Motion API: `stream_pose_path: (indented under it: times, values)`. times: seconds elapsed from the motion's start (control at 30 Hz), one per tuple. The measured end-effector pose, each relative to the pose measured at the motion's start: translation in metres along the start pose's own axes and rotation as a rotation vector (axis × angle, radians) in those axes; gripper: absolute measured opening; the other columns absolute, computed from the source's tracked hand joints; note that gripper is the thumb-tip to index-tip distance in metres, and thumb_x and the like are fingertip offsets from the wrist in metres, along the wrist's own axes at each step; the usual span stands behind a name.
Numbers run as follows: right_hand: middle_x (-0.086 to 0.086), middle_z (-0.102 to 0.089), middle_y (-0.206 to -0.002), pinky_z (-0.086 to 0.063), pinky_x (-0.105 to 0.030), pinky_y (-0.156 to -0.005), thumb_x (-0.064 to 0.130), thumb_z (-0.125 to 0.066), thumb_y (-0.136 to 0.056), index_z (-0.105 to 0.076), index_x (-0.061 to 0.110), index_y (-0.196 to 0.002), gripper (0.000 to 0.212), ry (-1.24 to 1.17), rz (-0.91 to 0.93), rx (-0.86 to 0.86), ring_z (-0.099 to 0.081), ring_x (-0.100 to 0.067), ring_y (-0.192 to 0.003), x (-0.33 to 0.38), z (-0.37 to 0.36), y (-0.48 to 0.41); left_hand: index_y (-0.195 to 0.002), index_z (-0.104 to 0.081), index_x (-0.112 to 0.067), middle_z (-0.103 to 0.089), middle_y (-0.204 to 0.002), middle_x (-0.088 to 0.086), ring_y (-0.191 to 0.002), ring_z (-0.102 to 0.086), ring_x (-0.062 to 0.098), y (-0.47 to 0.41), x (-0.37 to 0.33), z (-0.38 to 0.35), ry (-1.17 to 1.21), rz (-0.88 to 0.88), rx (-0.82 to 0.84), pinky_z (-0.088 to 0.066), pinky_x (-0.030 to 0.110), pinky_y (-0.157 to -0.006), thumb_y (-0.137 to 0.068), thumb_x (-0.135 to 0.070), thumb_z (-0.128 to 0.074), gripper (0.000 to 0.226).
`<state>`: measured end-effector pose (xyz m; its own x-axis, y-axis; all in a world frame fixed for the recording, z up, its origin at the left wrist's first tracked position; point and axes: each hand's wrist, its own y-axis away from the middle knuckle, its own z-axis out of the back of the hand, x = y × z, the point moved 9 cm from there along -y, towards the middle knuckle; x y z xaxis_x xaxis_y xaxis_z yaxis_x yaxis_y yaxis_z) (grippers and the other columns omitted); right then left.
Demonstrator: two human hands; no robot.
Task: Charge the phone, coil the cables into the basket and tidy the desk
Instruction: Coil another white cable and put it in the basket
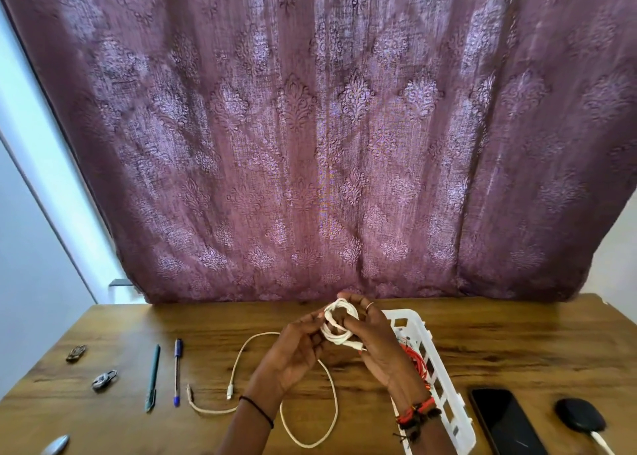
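Observation:
Both my hands hold a coiled white cable (336, 330) above the desk's middle. My right hand (370, 334) grips the coil from the right, while my left hand (296, 347) pinches its left side. A second white cable (310, 416) lies loose on the wood below my wrists, its plug (230, 392) pointing left. The white plastic basket (444, 385) sits right of my hands, with a red cable (415, 361) inside it. A black phone (505, 420) lies screen-up right of the basket. A dark round charger (579, 415) with a white lead sits at the far right.
Two pens (153, 377) (177, 372) lie side by side left of the loose cable. Two small metal clips (76, 353) (103, 380) rest further left, and a grey oval object (55, 445) lies at the bottom left edge. A purple curtain (310, 144) hangs behind the desk.

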<state>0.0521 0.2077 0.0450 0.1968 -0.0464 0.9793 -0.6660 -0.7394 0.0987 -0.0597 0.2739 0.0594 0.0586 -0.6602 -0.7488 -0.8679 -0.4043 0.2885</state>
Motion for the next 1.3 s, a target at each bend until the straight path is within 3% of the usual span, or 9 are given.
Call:
stream_pose_path:
  times: [0.3, 0.43, 0.53, 0.7, 0.83, 0.93, 1.03, 1.13, 1.3]
  values:
    - [-0.015, -0.062, -0.121, -0.042, -0.052, -0.102, 0.012, -0.060, -0.090, -0.050, 0.011, -0.129, 0.041, -0.099, -0.028, 0.082, -0.058, -0.032, -0.112, 0.019, -0.009, 0.016, -0.092, -0.068, -0.001, -0.072, -0.081, 0.013, -0.070, -0.072, 0.018, 0.003, 0.000, -0.003, 0.093, 0.034, 0.029, -0.059, 0.028, -0.058, -0.083, 0.002, -0.051, 0.019]
    - [-0.005, -0.069, -0.093, -0.056, -0.031, -0.070, 0.022, -0.067, -0.083, -0.057, 0.011, -0.115, 0.036, -0.210, -0.070, 0.033, -0.064, -0.018, -0.082, 0.022, -0.006, 0.021, -0.098, -0.060, 0.006, -0.074, -0.085, 0.015, -0.074, -0.073, 0.019, -0.002, -0.014, 0.007, 0.293, -0.140, -0.085, -0.060, 0.029, -0.063, -0.091, 0.009, -0.039, 0.022]
    - [-0.008, -0.067, -0.074, -0.056, -0.028, -0.055, 0.025, -0.065, -0.086, -0.059, 0.006, -0.102, 0.026, -0.279, -0.140, -0.046, -0.064, -0.019, -0.065, 0.015, -0.006, 0.025, -0.107, -0.057, 0.005, -0.073, -0.088, 0.013, -0.077, -0.072, 0.016, -0.002, -0.022, 0.005, 0.339, -0.243, -0.100, -0.059, 0.025, -0.069, -0.092, 0.008, -0.039, 0.024]
    - [-0.014, -0.071, -0.073, -0.060, -0.030, -0.061, 0.023, -0.072, -0.075, -0.066, 0.002, -0.088, 0.026, -0.408, -0.118, -0.051, -0.068, -0.019, -0.061, 0.016, -0.033, 0.030, -0.125, -0.049, 0.001, -0.069, -0.101, 0.015, -0.081, -0.070, 0.018, 0.001, -0.026, -0.014, 0.324, -0.334, -0.070, -0.057, 0.023, -0.070, -0.093, 0.004, -0.040, 0.034]
    - [-0.020, -0.072, -0.087, -0.055, -0.043, -0.078, 0.028, -0.080, -0.070, -0.070, 0.000, -0.087, 0.034, -0.179, -0.028, -0.182, -0.068, -0.029, -0.082, 0.022, -0.031, 0.036, -0.133, -0.043, -0.002, -0.055, -0.121, 0.025, -0.090, -0.062, 0.025, 0.005, -0.018, -0.017, 0.320, -0.334, -0.079, -0.057, 0.029, -0.074, -0.092, 0.006, -0.041, 0.042]
    - [-0.004, -0.075, -0.082, -0.051, -0.024, -0.064, 0.036, -0.074, -0.077, -0.073, 0.012, -0.085, 0.025, 0.006, 0.017, -0.243, -0.067, -0.010, -0.076, 0.030, -0.020, 0.036, -0.131, -0.043, 0.004, -0.061, -0.108, 0.020, -0.087, -0.064, 0.021, 0.007, -0.011, -0.013, 0.318, -0.362, -0.103, -0.056, 0.024, -0.077, -0.085, 0.018, -0.041, 0.048]
    - [0.003, -0.071, -0.073, -0.045, -0.011, -0.056, 0.019, -0.073, -0.079, -0.072, 0.019, -0.087, 0.009, 0.109, 0.077, -0.198, -0.062, 0.001, -0.065, 0.041, -0.020, 0.036, -0.122, -0.052, 0.004, -0.067, -0.101, 0.016, -0.085, -0.069, 0.018, 0.010, 0.000, -0.016, 0.285, -0.365, -0.098, -0.058, 0.022, -0.073, -0.075, 0.017, -0.052, 0.048]
    - [0.008, -0.070, -0.067, -0.046, -0.009, -0.056, 0.001, -0.068, -0.077, -0.073, 0.022, -0.083, 0.022, 0.166, 0.124, -0.140, -0.060, 0.002, -0.059, 0.047, -0.018, 0.036, -0.113, -0.059, 0.002, -0.071, -0.095, 0.013, -0.084, -0.070, 0.017, 0.009, 0.005, -0.013, 0.320, -0.325, -0.095, -0.057, 0.023, -0.075, -0.072, 0.009, -0.058, 0.041]
    - [0.010, -0.072, -0.067, -0.047, -0.010, -0.060, -0.001, -0.066, -0.080, -0.074, 0.020, -0.090, 0.024, 0.191, 0.146, -0.001, -0.062, 0.004, -0.062, 0.051, -0.014, 0.036, -0.106, -0.062, 0.005, -0.073, -0.089, 0.012, -0.081, -0.071, 0.016, 0.009, 0.008, -0.004, 0.362, -0.232, -0.097, -0.058, 0.025, -0.076, -0.091, -0.004, -0.048, 0.022]
